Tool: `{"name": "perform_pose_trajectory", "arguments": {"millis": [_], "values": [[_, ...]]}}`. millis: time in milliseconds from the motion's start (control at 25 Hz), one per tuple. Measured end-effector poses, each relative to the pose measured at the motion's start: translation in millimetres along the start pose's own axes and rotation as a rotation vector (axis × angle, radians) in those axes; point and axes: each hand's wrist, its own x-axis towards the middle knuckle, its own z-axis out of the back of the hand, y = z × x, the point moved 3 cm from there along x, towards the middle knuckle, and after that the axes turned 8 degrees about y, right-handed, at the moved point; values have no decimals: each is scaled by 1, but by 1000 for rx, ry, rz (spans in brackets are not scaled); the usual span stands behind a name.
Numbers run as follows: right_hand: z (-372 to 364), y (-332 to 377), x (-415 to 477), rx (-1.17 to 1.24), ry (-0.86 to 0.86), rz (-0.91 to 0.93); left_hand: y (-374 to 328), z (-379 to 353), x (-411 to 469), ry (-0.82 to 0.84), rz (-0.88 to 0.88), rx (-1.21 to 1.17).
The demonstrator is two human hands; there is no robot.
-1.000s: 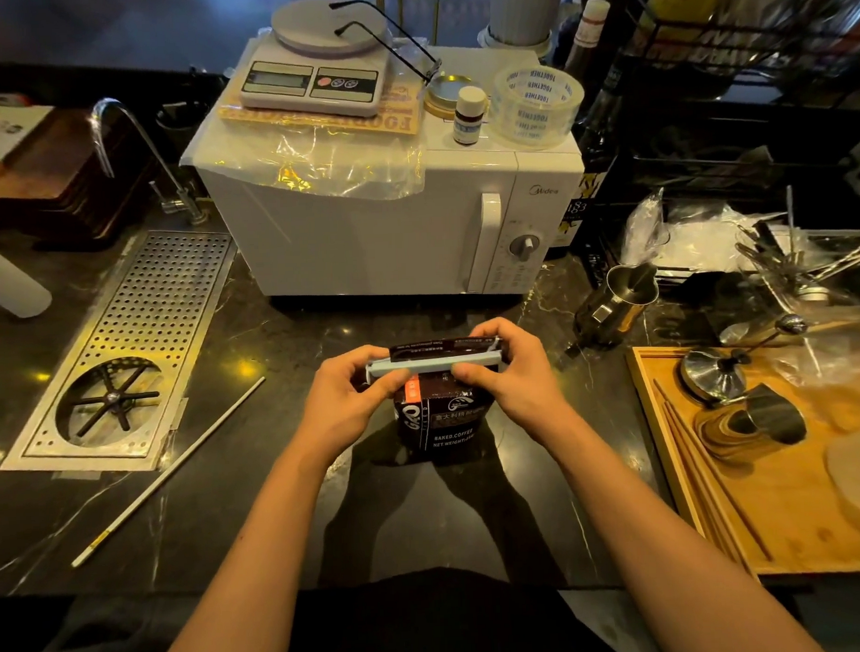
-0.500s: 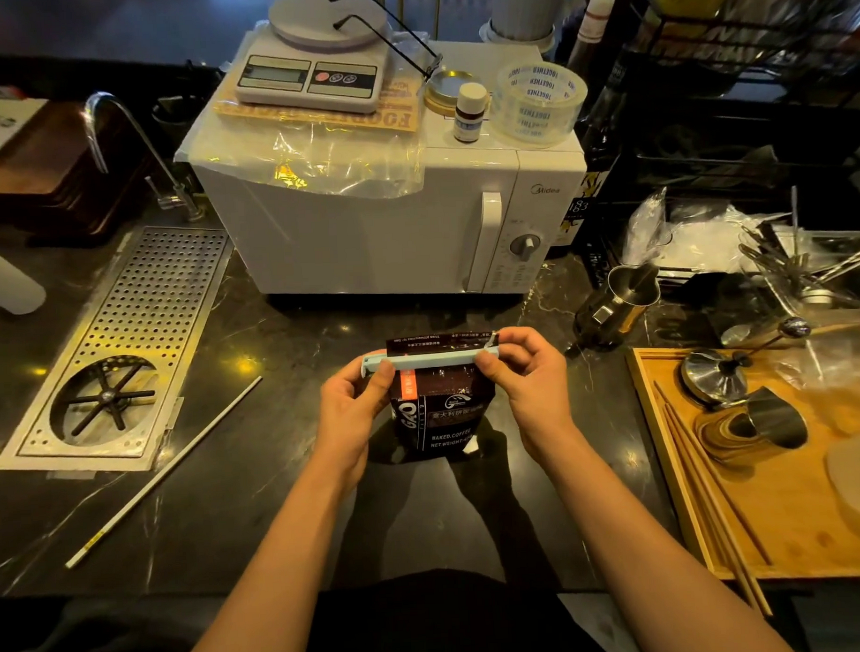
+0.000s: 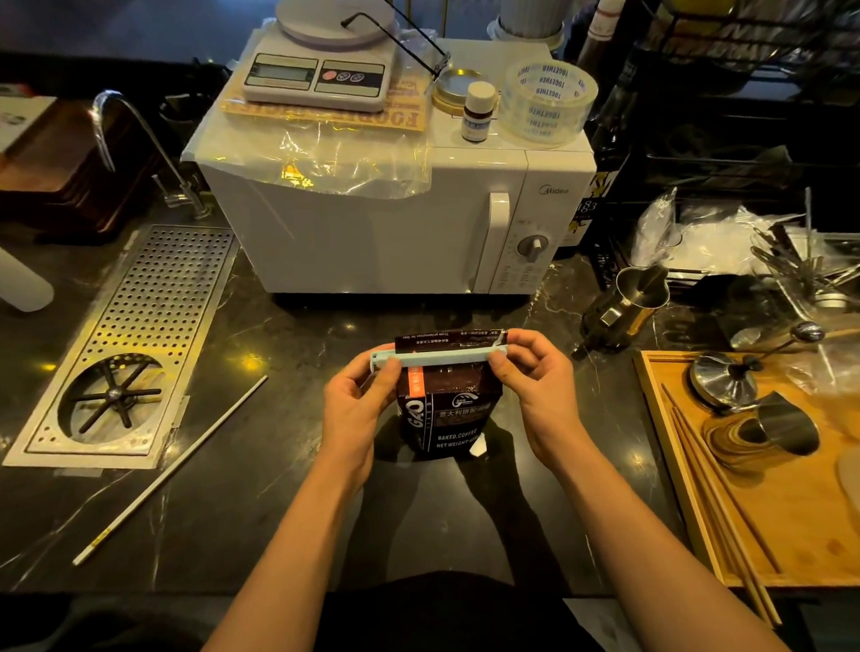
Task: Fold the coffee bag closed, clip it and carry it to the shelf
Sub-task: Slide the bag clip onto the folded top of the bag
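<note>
Two bare forearms rise from the bottom edge toward the middle of the frame, where the coffee bag (image 3: 443,413) stands upright on the dark worktop (image 3: 278,502). A pale blue clip (image 3: 439,357) lies across the bag just below its top, with a strip of the folded top showing above it. The left hand (image 3: 355,409) pinches the clip's left end between thumb and fingers; the right hand (image 3: 534,371) pinches its right end the same way, so both are clenched on the clip, not on the bag's body.

The bag looks like glossy foil: probably slippery, soft-walled and only part full, so it would crumple if squeezed hard. The stiff clip bar makes the firmest place to hold, with a hand under the base for carrying.

Right of centre sits a wooden tray (image 3: 787,547); left of centre, a perforated drain grate (image 3: 174,305). Beyond the bag, in the upper middle, stands a white microwave (image 3: 366,240). No shelf is clearly identifiable.
</note>
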Motion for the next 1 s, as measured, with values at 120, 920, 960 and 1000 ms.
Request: {"name": "perform_pose_trajectory", "arguments": {"millis": [120,920,960,1000], "values": [[-5,7,1,-85,98,27,-3,-6,3,3,12,15],[-15,29,20,-411,234,36,-5,-2,17,100,94,19],[-11,27,18,-339,211,8,-6,-2,16,94,93,15],[-7,26,15,-278,193,-11,-6,-2,15,91,92,13]]}}
